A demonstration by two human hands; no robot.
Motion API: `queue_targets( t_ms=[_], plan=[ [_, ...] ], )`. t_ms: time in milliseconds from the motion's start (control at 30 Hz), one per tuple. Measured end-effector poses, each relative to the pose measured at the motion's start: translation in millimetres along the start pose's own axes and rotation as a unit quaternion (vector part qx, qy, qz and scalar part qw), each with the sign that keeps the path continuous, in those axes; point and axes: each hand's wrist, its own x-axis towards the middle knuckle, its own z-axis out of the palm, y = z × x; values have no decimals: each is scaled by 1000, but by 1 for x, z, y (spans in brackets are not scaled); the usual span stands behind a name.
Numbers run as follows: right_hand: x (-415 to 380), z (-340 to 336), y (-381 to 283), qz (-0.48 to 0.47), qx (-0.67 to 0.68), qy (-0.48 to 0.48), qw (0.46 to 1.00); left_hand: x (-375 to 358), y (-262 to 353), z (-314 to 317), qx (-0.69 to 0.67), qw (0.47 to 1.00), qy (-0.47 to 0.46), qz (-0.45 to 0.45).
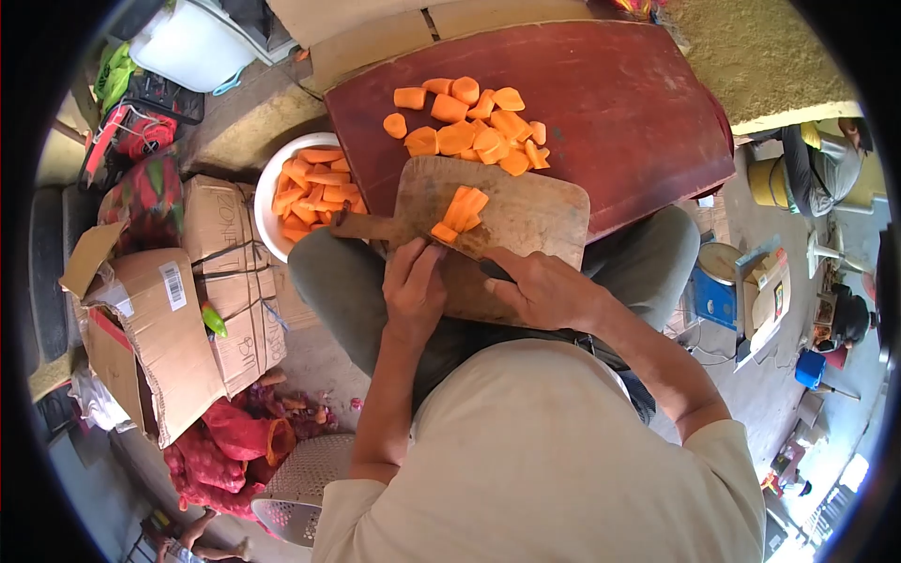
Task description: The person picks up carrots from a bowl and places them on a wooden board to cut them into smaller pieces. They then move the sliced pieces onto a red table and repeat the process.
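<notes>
A wooden cutting board [554, 211] with a handle at its left rests across my lap, against the edge of a red-brown table. Several cut carrot pieces [463, 208] lie together near the board's middle. My left hand [413, 289] is closed, its curled fingertips at the lower end of these pieces. In my right hand [547, 291] is a knife [494, 269] with a dark handle. Its thin blade points left toward the left fingertips and is hard to make out. Thick chunks of carrot [457, 138] are piled on the table just beyond the board.
A white basin [267, 208] of carrot sticks stands left of the table [610, 113]. Cardboard boxes [150, 324], red net sacks [211, 455] and a perforated metal container [305, 483] are on the left. Other people [826, 169] appear at the far right.
</notes>
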Motion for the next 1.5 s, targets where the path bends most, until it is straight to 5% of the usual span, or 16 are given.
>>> queue_targets(
  t_ms=[200, 1167, 1500],
  plan=[
    [-20, -24, -26, 51, 103, -35, 993, 2, 6, -6, -13, 999, -14, -31],
    [-4, -1, 5, 21, 39, -9, 999, 2, -2, 0, 8, 999, 12, 29],
    [-21, -25, 0, 76, 167, 31, 983, 13, 8, 4, 64, 995, -75, -21]
  ],
)
